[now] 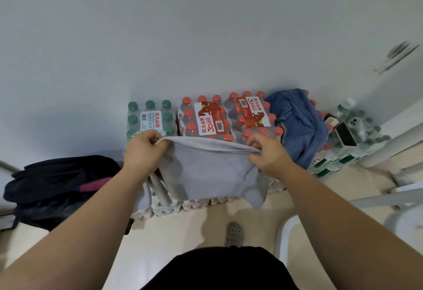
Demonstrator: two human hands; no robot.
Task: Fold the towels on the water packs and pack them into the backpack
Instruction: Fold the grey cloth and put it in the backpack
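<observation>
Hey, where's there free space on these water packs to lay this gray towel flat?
Free: atop the red-capped packs, between the green-capped pack and the blue towel, behind the gray towel. Also bare floor between the packs and the shoe. Crowded: the right end, under the blue towel, a bottle and a dark box.

Soft, even indoor light, slightly dim; a faint shadow lies on the wall (pixel 68 115) at centre left. Strong wide-angle bending at the edges (the forearms (pixel 75 232) balloon at the bottom); detail soft throughout
</observation>
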